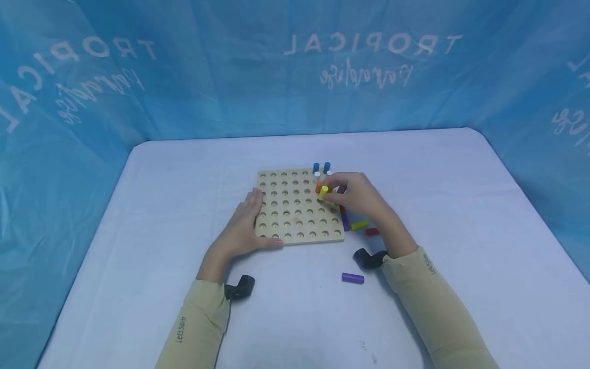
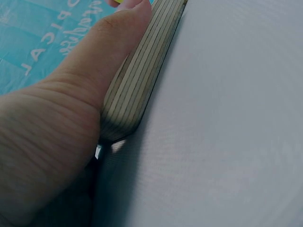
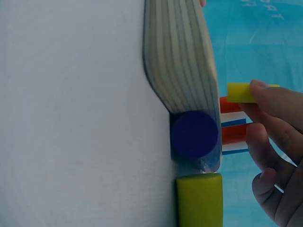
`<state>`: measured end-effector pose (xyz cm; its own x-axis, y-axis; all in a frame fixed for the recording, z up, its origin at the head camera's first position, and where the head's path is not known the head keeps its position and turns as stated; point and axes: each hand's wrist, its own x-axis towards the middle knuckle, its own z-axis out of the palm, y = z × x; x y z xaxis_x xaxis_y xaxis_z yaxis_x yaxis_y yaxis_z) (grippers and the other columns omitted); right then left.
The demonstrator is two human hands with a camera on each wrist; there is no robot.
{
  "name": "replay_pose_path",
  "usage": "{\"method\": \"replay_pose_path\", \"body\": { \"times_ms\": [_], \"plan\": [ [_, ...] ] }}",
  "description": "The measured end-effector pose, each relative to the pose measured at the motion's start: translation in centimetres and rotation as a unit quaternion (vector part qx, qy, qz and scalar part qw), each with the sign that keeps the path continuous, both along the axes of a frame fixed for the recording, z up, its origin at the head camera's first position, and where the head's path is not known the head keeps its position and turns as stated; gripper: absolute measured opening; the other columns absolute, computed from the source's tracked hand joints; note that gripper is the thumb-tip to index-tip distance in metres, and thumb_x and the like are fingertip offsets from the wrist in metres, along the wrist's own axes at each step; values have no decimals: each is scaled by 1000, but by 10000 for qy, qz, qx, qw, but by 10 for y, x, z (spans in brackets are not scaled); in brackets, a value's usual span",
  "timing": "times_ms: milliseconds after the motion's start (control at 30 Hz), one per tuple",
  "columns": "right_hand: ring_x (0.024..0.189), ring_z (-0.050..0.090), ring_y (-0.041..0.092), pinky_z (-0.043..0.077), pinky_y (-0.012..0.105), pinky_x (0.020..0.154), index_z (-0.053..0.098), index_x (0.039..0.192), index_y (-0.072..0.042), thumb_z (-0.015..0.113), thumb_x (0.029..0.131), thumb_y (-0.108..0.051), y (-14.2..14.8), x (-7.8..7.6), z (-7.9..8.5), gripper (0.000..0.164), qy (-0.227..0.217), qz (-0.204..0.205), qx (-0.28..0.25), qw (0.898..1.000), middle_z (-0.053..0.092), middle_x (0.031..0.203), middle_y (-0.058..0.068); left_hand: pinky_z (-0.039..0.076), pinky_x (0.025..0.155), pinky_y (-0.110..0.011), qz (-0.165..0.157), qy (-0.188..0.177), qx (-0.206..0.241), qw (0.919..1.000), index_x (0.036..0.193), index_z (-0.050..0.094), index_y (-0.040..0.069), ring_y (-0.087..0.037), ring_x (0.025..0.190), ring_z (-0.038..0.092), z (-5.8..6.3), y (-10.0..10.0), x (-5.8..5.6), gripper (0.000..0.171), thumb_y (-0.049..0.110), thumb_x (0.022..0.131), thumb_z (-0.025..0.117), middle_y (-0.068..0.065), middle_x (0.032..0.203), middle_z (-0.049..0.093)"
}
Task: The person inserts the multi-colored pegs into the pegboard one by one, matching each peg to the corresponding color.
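Over the pale square wooden pegboard (image 1: 280,219), a yellow cylindrical peg (image 1: 323,193) pinched in the bare right hand (image 1: 357,195)

Across my head view, the pegboard lies on a white cloth-covered table (image 1: 152,230), its rows of round holes facing up. I see the right hand narrowed on the yellow peg, thumb and finger gripping its upper part; from the right wrist, its lower end shows just clear of the board's face. The bare left hand (image 1: 241,228) is spread wide, fingers along the board's left edge, thumb along the near edge.

Toward the board's far right corner I make out upright cylindrical pegs: two blue pegs (image 1: 327,167), two white pegs (image 1: 317,177) and two orange pegs (image 3: 234,134), partly hidden by the right hand from above. Just beside the right edge lie a purple cylindrical peg (image 1: 345,222), a yellow-green cylindrical peg (image 1: 359,225) and a red cylindrical peg (image 1: 372,231). Another purple cylindrical peg (image 1: 353,278) lies apart, nearer the person. Both arms wear beige sleeves (image 1: 447,307). Behind the table hangs a blue curtain (image 1: 295,92) with mirrored white lettering.
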<state>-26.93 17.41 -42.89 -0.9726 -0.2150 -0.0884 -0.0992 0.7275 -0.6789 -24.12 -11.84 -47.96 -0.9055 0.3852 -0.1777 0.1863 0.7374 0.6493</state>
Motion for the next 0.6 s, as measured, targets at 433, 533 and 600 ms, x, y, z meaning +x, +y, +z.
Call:
{"method": "replay_pose_path", "body": {
  "times_ms": [433, 533, 600],
  "plan": [
    [81, 63, 20, 56, 30, 66, 74, 107, -21, 77, 87, -21, -4, 0, -2, 20, -134, 184, -32, 9997, 71, 105, -2, -1, 128, -42, -28, 21, 45, 10000, 160, -3, 16, -16, 156, -9, 2, 0, 0, 139, 63, 63, 85, 1, 168, -9],
    [82, 62, 19, 55, 29, 67, 74, 109, -21, 77, 87, -22, -4, 1, -3, 22, -57, 202, 30, 9998, 72, 106, -2, -1, 128, -42, -35, 26, 37, 10000, 160, -3, 16, -16, 156, -10, 2, 0, 0, 139, 63, 63, 85, 0, 167, -9],
    [81, 62, 19, 54, 29, 67, 74, 110, -21, 76, 88, -21, -4, 1, -3, 23, -11, 238, 81, 9997, 72, 107, -2, -1, 128, -42, -32, 25, 33, 10000, 160, -3, 16, -16, 156, -9, 2, 0, 0, 140, 63, 63, 85, 1, 167, -9]
  ]
}}
